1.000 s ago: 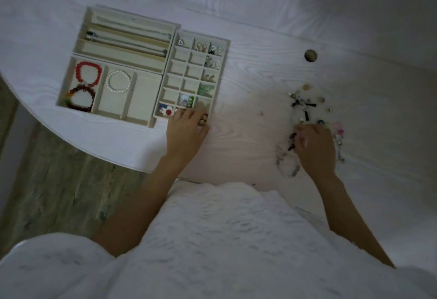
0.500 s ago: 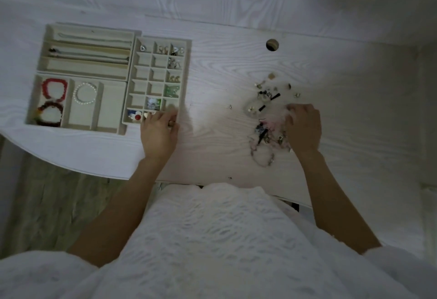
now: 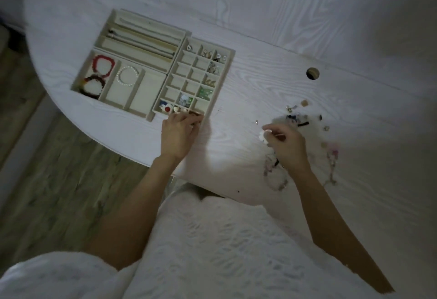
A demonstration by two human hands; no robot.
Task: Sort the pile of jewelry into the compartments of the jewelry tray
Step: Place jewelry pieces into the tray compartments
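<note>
Pinching small white piece, seemingly, in right hand fingers; left hand fingers curled on tray edge.

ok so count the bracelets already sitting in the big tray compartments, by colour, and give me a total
Red bracelet: 1
Dark bracelet, in the same compartment as the red one: 1
White pearl bracelet, in the next compartment: 1
Total: 3

The jewelry tray lies on the desk, just beyond the left grip. The jewelry pile lies beyond and right of the right grip.
</note>
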